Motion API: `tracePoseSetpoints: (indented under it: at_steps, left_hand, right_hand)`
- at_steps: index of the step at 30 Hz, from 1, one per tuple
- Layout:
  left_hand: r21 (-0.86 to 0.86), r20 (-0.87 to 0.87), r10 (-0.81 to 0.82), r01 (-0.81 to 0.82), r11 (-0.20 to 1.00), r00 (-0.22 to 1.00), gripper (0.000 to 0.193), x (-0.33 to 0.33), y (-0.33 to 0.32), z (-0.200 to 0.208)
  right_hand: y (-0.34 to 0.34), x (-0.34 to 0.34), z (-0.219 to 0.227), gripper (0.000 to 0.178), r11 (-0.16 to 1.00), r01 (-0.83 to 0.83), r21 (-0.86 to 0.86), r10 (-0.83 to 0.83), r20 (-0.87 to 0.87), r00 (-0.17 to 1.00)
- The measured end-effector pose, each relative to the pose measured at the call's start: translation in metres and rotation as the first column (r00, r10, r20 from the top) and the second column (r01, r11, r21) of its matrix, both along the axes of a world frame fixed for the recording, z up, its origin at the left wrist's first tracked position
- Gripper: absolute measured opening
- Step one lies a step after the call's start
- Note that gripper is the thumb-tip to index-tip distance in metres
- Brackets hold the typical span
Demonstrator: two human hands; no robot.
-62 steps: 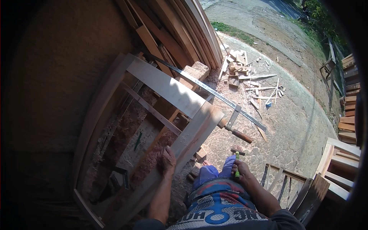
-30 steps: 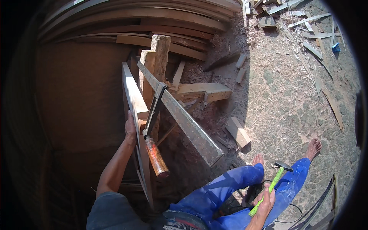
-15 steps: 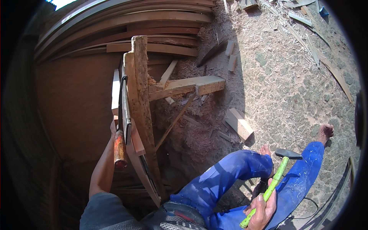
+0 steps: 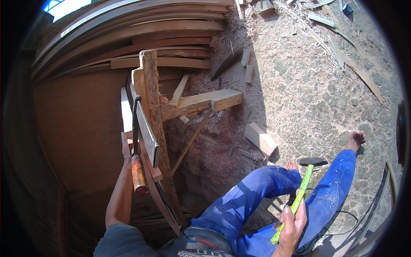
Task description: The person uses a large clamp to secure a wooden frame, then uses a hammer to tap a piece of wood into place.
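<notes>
My right hand, low on the right, is wrapped around the bright green handle of a hammer. The dark metal head points up and away, above my blue-trousered leg. On the left, my left hand lies against the side of a pale wooden piece, one finger stretched out along it. Its other fingers are hidden. Beside that hand is a tool with a worn red-orange handle and a thin black shank hooked at the far end. A narrow grey-edged board stands next to the shank.
A rough upright timber rises beside the board, with a beam jutting right. Long planks are stacked at the back left. A wood block and shavings lie on the ground. A dark cable curves at lower right.
The hammer and my right hand have shifted slightly left. The view has moved a little. My left hand's finger shows more plainly against the wood, and the red-orange handle appears lower and more tilted.
</notes>
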State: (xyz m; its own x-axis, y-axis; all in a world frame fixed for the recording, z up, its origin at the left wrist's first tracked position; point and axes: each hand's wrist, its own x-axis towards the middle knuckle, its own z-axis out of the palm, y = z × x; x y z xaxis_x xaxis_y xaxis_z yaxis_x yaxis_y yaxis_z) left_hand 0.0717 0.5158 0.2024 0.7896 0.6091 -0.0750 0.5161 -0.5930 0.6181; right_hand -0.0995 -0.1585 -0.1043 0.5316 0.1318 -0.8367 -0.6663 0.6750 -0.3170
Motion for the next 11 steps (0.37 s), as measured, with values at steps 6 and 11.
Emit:
tracePoseSetpoints:
  at_steps: [6, 11]
  left_hand:
    - [-0.078, -0.028, -0.435, 0.432, 0.898, 0.9, 0.059, 0.081, -0.169, -0.086]
    - [0.325, -0.238, -0.487, 0.541, 0.776, 0.841, 0.06, 0.152, -0.067, -0.111]
  right_hand:
    - [0.01, -0.015, -0.027, 0.057, 0.848, -0.118, -0.517, 0.259, 0.209, 0.943]
    - [0.006, -0.027, 0.016, 0.056, 0.836, -0.133, -0.532, 0.279, 0.204, 0.938]
